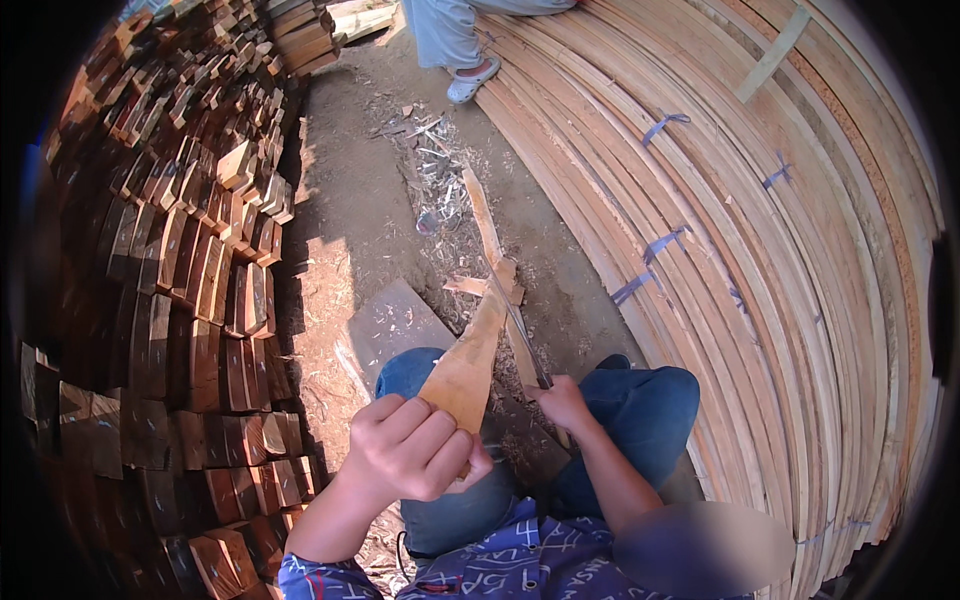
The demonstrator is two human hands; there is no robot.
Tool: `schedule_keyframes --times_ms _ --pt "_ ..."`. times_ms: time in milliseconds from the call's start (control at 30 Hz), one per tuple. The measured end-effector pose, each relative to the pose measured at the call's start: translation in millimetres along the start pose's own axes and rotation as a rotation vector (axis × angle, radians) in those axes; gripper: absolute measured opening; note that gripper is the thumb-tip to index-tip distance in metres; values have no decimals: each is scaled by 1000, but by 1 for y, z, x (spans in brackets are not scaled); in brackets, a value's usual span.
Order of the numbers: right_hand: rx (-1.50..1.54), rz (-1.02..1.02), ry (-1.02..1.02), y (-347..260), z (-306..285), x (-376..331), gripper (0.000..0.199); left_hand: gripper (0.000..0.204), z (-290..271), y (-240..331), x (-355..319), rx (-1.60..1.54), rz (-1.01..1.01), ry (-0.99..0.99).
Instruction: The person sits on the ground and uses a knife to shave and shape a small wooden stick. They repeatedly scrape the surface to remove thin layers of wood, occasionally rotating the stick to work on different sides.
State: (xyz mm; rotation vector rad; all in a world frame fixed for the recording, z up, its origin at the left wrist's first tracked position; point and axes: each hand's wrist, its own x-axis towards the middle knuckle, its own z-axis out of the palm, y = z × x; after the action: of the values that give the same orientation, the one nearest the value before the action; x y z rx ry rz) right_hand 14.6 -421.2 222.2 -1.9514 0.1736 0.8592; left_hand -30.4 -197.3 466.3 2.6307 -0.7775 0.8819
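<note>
My left hand [415, 450] is closed round the wide end of a flat, paddle-shaped piece of pale wood [465, 375], which tapers away from me. Its far end reaches a small wooden block [513, 284] on the ground. Gripped in my right hand [563, 405] is a long, thin, dark-bladed tool [526, 342], seen nearly edge-on, so its exact kind does not show. The blade runs along the right side of the wood toward the narrow end; I cannot tell whether they touch. A long wooden offcut [482, 212] lies beyond the block.
Stacked timber pieces [200, 270] rise on the left. Long boards [640, 190] with blue ties lie along the right. Shavings and scraps [440, 165] litter the ground ahead, and a grey slab [398, 325] lies near my knee. Another person's shoe [472, 80] is at the top.
</note>
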Motion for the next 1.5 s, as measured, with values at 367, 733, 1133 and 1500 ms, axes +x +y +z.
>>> schedule_keyframes --times_ms 367,733,1133,1500 --pt "-117 19 15 2 -16 0 28 23 -9 -2 28 -52 -135 -180" --pt "804 258 -471 -64 -30 -46 21 22 -19 5 19 -50 -342 -248" --pt "-299 -326 96 -44 7 -24 22 22 -23 0 2 -79 -335 -210" --pt "-40 -78 -19 -2 -3 11 28 23 -20 -3 11 30 -380 -183"
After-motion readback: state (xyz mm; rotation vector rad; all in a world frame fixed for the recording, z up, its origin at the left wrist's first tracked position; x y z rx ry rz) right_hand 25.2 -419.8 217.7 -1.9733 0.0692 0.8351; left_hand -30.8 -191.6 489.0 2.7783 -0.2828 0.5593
